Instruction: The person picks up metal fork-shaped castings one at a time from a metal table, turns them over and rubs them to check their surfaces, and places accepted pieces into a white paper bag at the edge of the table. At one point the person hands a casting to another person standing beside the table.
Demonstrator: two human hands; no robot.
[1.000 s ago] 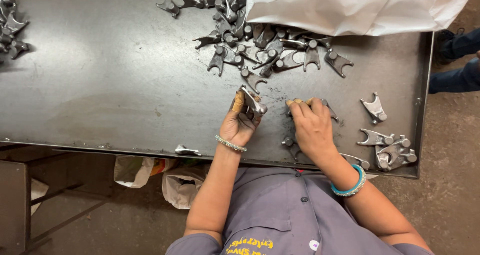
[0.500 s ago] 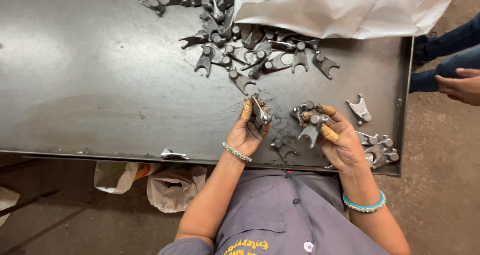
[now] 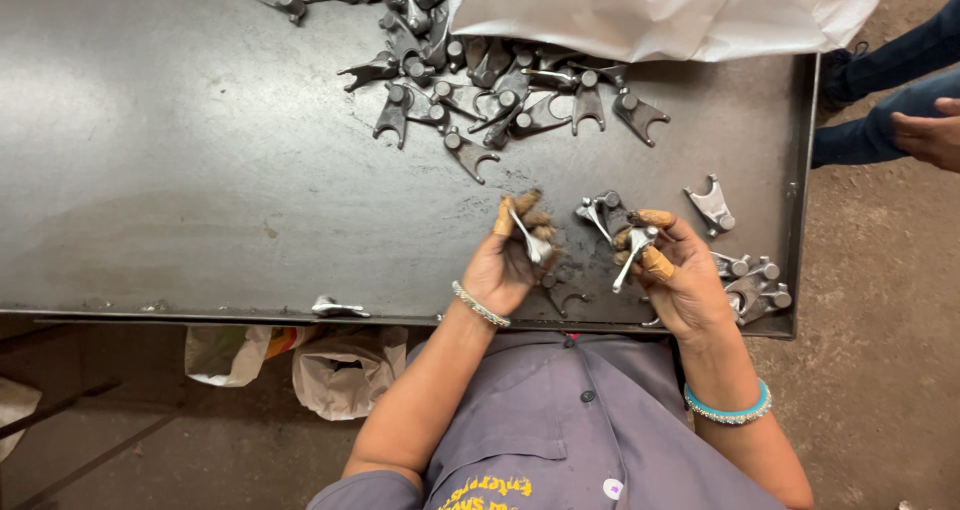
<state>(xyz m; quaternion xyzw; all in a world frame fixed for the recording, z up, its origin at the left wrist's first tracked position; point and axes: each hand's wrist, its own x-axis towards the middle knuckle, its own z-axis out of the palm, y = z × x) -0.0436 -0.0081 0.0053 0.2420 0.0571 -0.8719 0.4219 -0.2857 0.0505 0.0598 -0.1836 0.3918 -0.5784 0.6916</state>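
The left hand (image 3: 515, 255) is curled around a small grey forked metal casting (image 3: 530, 242), its fingertips wrapped in tan tape; the piece stands between thumb and fingers, just above the near edge of the dark steel surface (image 3: 180, 170); a beaded bracelet circles that wrist. The right hand (image 3: 680, 275) grips a second grey forked metal casting (image 3: 632, 248) between taped thumb and forefinger, the fork's prongs pointing down and to the left; a turquoise bangle (image 3: 728, 410) sits on that wrist. Just beyond the right hand's fingers another casting of the same kind (image 3: 598, 210) lies on the surface. A loose heap of like castings (image 3: 480, 75) spreads along the far side, partly under a white woven sack (image 3: 660, 10); a smaller cluster of castings (image 3: 752, 285) lies by the right edge, near the right hand. At the far right another person's hand (image 3: 925, 135) rests on a blue trouser leg.
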